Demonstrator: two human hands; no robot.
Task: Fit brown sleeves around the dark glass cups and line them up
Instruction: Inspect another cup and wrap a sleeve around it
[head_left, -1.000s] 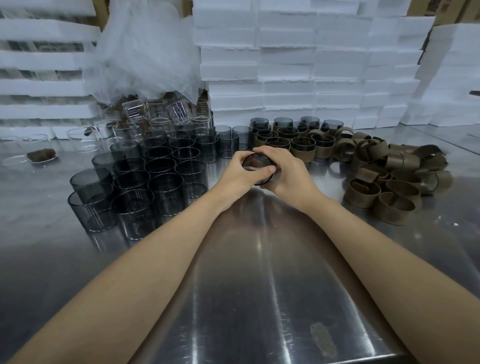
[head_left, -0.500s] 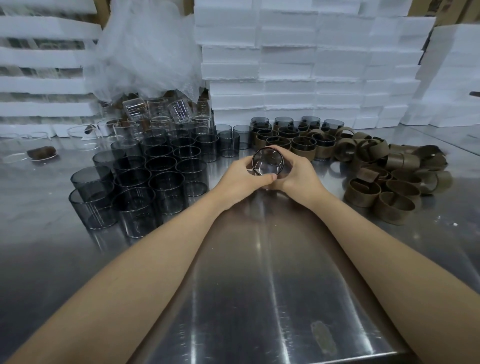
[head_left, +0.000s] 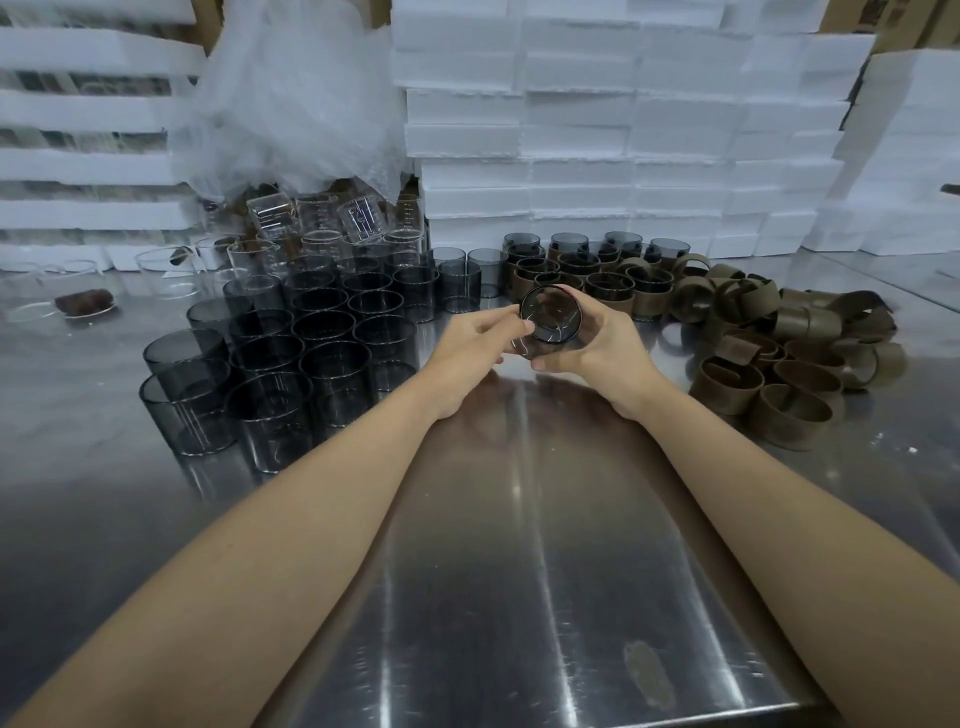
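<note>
A single wide-angle camera on the head looks forward and down at the steel surface (head_left: 519, 571), close above its near edge, with white foam blocks (head_left: 623, 130) behind it.

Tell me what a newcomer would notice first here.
At centre, the left grip and right grip hold one dark glass cup, mouth tilted toward the camera. A crowd of bare dark cups stands to its left, a heap of brown sleeves lies right, and white foam blocks wall the back.
</note>
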